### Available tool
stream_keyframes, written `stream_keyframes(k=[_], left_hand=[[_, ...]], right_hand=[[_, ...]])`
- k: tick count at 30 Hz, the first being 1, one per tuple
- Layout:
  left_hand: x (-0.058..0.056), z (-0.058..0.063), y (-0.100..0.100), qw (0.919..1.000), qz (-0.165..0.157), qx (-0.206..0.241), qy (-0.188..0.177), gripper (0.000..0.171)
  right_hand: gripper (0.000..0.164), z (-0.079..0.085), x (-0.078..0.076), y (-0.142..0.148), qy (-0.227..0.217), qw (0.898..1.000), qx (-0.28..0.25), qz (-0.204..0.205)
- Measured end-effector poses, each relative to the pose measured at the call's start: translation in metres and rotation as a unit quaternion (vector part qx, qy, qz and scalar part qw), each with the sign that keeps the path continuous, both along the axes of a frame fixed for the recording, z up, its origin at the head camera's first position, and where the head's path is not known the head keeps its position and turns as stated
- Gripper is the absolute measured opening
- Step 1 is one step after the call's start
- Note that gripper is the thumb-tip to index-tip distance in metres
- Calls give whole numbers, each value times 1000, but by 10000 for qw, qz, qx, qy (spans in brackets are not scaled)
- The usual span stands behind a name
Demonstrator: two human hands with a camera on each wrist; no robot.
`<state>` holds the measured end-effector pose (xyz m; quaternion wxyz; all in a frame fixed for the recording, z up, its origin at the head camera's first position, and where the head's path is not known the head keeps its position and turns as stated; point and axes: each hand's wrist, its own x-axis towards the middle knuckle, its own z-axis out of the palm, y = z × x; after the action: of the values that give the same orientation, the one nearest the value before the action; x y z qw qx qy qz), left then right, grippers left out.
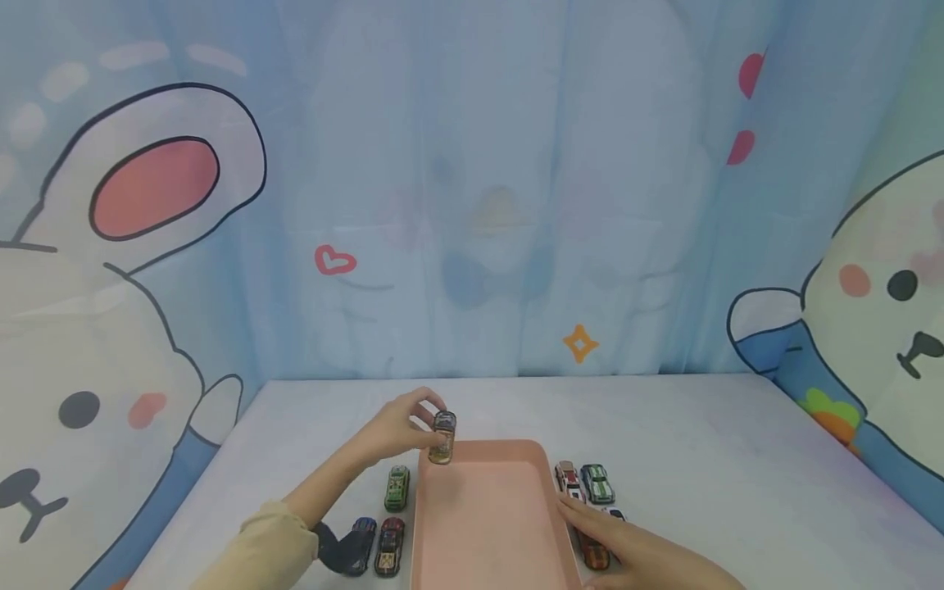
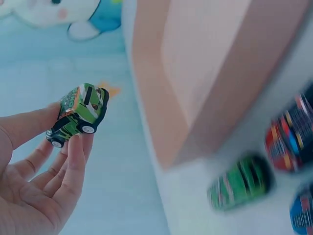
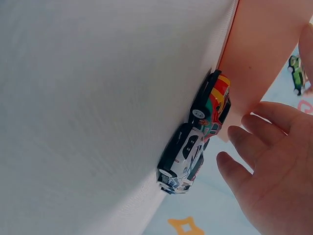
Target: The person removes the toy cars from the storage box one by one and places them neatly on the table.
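My left hand (image 1: 401,426) pinches a small green toy car (image 2: 78,115) with black and orange markings between thumb and fingers. In the head view, this car is held up over the far left corner of a salmon-pink tray (image 1: 490,524). My right hand (image 1: 642,547) lies along the tray's right side, its fingers extended and fingertips at the wall in the right wrist view. Next to those fingers stand a white toy car (image 3: 182,159) and a red, yellow and green toy car (image 3: 215,105), end to end. The right hand partly covers this group in the head view.
Left of the tray are a green toy car (image 1: 397,488), a dark red one (image 1: 389,546) and a blue one (image 1: 361,545), partly behind a black strap. Right of it stand a green-and-white car (image 1: 597,483) and others. A patterned curtain (image 1: 487,188) hangs behind the white table (image 1: 701,459).
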<state>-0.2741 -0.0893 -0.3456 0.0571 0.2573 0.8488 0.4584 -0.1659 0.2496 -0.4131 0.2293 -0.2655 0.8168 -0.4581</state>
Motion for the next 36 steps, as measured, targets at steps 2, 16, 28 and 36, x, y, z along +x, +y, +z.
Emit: stream_keyframes(k=[2,16,28,36], left_hand=[[1,3,-16,9998,145,107,-83,37],[5,-35,-87,9871,1291,66,-943,38],[-5,-69,-88,9739,1663,-333,-1508,39],[-8,-70,-83,9716,1717,-566,-1528,38]], right_hand=[[86,-1,-1,1,292,9995,88,107],[84,-4,-3,2,495,9986,150,117],[86,-4,-3,3,468,9980,-189,372],[85,-4,-3,3,301,9985,-288,362]])
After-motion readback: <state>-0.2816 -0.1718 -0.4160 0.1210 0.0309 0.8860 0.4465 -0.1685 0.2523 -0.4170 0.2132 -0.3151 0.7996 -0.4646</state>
